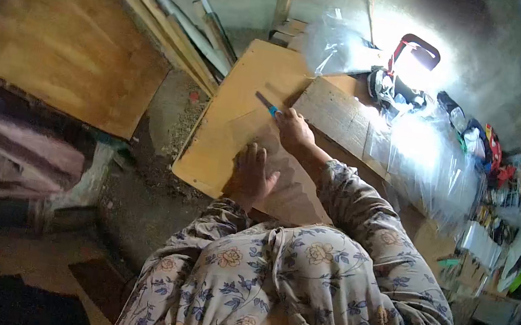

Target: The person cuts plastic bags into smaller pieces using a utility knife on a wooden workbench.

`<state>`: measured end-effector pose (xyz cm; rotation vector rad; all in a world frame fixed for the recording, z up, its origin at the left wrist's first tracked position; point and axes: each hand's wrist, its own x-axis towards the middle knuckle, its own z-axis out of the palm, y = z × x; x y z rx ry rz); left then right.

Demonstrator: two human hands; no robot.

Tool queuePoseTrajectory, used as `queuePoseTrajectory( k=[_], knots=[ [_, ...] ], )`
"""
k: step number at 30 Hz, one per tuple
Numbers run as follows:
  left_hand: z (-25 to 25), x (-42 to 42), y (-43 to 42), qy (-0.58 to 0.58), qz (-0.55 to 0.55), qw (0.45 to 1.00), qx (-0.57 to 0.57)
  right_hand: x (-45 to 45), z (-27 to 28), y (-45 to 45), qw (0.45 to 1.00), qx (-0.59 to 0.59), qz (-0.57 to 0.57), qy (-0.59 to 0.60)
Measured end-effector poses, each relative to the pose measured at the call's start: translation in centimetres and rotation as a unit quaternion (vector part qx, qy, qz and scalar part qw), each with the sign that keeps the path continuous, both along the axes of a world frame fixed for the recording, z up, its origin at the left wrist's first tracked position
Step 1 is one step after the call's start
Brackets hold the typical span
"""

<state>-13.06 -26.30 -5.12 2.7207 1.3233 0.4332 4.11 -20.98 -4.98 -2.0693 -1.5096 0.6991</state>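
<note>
My right hand (294, 131) is closed around a blue-handled tool with a flat, dark, narrow blade (263, 100). Its blade points up and left, over a yellow-orange board (213, 146); whether it touches the board I cannot tell. Most of the handle is hidden in my fist, so the exact kind of tool is unclear. My left hand (253, 171) lies flat on the near part of the board, fingers stretched out and thumb apart. Around it the surface looks browner, perhaps a thin sheet or shadow.
A grey-brown wooden block (339, 117) stands right of the board, with clear plastic sheets (431, 162) beyond it. A bright lamp (418, 52) shines at the back. Wooden strips (161, 18) lean at the left, near a large plywood panel (67, 32).
</note>
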Motion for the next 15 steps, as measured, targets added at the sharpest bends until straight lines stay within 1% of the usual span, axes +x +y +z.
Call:
queuePoseTrajectory(
  k=[1,2,3,5,6,7,8,9,10,11,13,14,15],
  knots=[
    [-0.1,-0.3,0.8,0.010,-0.011,1.000,0.015,0.3,-0.2,-0.2,0.999,0.018,0.035,-0.037],
    [-0.1,-0.7,1.5,-0.019,-0.045,0.993,0.108,0.8,-0.5,-1.0,0.991,0.066,0.077,-0.084],
    [-0.7,-0.8,1.5,-0.017,-0.048,0.992,0.115,1.8,0.3,-3.8,0.991,0.074,0.074,-0.082],
    [-3.3,-2.2,5.6,-0.012,-0.175,0.983,0.057,3.3,2.3,-7.7,0.976,0.187,0.074,-0.085],
    [-3.9,-2.3,7.6,-0.057,-0.108,0.992,0.007,4.0,3.6,-9.2,0.990,0.119,-0.015,0.070],
    [-4.0,-2.2,9.8,-0.099,-0.045,0.993,-0.046,5.1,3.7,-11.1,0.988,0.130,-0.048,0.068],
    [-3.1,-1.8,12.4,-0.082,-0.001,0.995,-0.057,6.1,3.9,-12.9,0.985,0.140,-0.081,0.067],
    [-1.8,-1.1,15.0,-0.064,0.042,0.995,-0.069,7.1,3.4,-15.2,0.971,0.212,-0.052,-0.099],
    [2.3,0.3,12.7,-0.066,0.075,0.992,0.079,9.7,4.0,-20.2,0.963,0.246,-0.081,-0.081],
    [4.3,1.1,15.4,-0.086,0.044,0.991,0.089,10.1,4.6,-22.6,0.956,0.246,-0.134,-0.087],
    [5.2,3.1,24.7,-0.237,-0.063,0.968,0.063,10.5,5.1,-26.7,0.944,0.241,-0.194,-0.119],
    [8.7,4.6,24.6,-0.172,-0.077,0.966,0.177,10.5,5.1,-28.4,0.934,0.234,-0.244,-0.119],
    [12.4,6.1,24.3,-0.112,-0.077,0.945,0.297,10.4,5.1,-29.9,0.921,0.230,-0.290,-0.118]
  ],
)
